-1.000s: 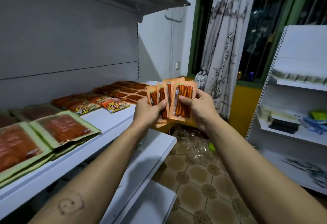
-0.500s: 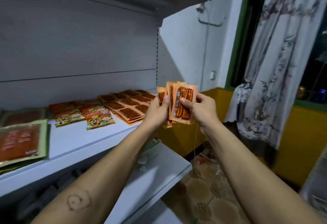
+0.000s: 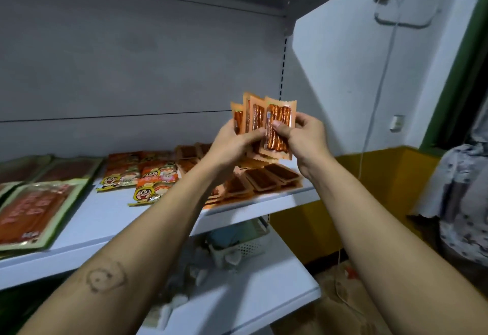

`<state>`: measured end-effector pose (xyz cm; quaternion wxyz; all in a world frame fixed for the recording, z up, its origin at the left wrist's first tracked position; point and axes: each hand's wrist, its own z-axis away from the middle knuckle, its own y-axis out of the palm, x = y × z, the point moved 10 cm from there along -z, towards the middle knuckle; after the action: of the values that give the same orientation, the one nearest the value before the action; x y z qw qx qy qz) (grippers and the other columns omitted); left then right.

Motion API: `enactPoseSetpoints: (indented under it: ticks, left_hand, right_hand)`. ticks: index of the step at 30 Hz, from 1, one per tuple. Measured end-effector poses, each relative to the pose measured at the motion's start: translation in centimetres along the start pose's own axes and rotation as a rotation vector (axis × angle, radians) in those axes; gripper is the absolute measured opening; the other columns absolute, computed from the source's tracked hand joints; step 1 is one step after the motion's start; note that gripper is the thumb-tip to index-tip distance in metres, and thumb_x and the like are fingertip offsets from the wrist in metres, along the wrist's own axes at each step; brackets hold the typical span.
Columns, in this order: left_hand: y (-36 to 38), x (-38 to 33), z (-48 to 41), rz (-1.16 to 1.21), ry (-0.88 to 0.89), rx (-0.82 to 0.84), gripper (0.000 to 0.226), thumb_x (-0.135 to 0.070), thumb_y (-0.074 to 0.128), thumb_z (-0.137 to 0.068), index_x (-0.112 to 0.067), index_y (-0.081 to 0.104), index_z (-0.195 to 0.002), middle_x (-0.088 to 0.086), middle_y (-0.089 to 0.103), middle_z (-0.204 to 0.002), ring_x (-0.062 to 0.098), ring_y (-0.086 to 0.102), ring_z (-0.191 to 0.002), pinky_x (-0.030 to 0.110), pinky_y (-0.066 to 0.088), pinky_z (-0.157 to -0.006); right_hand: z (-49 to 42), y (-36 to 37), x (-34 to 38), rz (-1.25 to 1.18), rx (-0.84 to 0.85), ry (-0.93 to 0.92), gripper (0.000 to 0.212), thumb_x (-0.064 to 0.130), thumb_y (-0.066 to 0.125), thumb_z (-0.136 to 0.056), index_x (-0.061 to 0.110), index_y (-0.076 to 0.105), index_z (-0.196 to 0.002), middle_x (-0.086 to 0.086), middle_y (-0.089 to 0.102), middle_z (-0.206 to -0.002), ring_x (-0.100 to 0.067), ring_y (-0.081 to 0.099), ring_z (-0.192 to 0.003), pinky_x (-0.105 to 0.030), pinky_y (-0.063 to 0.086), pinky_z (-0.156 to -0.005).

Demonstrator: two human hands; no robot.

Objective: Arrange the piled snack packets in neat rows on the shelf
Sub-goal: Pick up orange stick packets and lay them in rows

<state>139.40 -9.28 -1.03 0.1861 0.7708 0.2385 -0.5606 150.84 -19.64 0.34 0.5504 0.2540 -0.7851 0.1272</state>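
Snack packets (image 3: 280,112) in left hand (image 3: 232,144), right hand (image 3: 306,139), more on shelf (image 3: 111,210)

head cam | 1 view (wide-angle) | faces forward, slightly down | near shelf (image 3: 105,215), at left

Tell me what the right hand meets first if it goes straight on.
The right hand, gripping the fanned packets, would probably reach the shelf's back wall first; depth is unclear.

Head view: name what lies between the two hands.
A fan of orange packets lies there, above the shelf; the left hand and right hand both pinch it, as the head view shows.
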Motion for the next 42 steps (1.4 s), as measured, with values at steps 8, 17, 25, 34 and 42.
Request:
enactPoseSetpoints:
  ticks: [8,17,25,34,42]
  left_hand:
    - [-5.1,1.3,-7.1,-0.001,0.003,-0.184,0.037,-0.009,0.070,-0.088,-0.011,0.057,-0.122,0.010,0.071,-0.111,0.024,0.073,-0.095,0.037,0.061,-0.081]
    - [-9.9,5.6,-10.2,-0.141,-0.055,-0.424,0.031,-0.007,0.072,-0.087,-0.014,0.060,-0.115,0.011,0.070,-0.108,0.027,0.071,-0.093,0.044,0.061,-0.081]
    - [-13.4,7.2,-10.9,-0.216,-0.047,-0.542,0.022,-0.012,0.069,-0.089,-0.028,0.061,-0.103,-0.001,0.071,-0.100,0.015,0.072,-0.086,0.029,0.060,-0.072]
    - [-14.8,8.7,-10.3,-0.136,-0.143,-0.498,0.029,-0.006,0.064,-0.092,-0.016,0.064,-0.119,0.006,0.075,-0.106,0.020,0.074,-0.092,0.030,0.061,-0.074]
    - [-14.0,10.0,-10.5,-0.086,-0.187,-0.420,0.030,-0.011,0.067,-0.091,-0.015,0.064,-0.121,0.007,0.076,-0.104,0.021,0.075,-0.089,0.027,0.060,-0.070]
  right_hand:
    - [-7.5,2.4,-0.7,0.320,-0.005,-0.119,0.021,0.038,0.074,-0.086,0.022,0.068,-0.074,0.003,0.074,-0.078,-0.016,0.073,-0.078,-0.041,0.059,-0.081]
    - [-15.2,2.6,-8.9,0.539,0.144,-0.016,0.028,0.034,0.048,-0.103,0.014,0.061,-0.090,0.000,0.058,-0.071,-0.013,0.050,-0.059,-0.027,0.035,-0.051]
    - [-20.9,6.5,-14.2,0.706,0.467,0.149,0.026,0.008,0.042,-0.099,0.012,0.053,-0.076,-0.009,0.057,-0.070,-0.019,0.054,-0.060,-0.027,0.044,-0.054]
    - [-23.3,9.7,-18.6,0.708,0.483,0.118,0.023,0.025,0.067,-0.092,0.003,0.070,-0.094,-0.007,0.063,-0.079,-0.017,0.056,-0.067,-0.033,0.047,-0.064]
    - [-22.5,10.4,-18.6,1.046,0.352,-0.082,0.033,0.047,0.061,-0.091,0.018,0.053,-0.105,-0.001,0.056,-0.092,-0.021,0.055,-0.088,-0.032,0.040,-0.072]
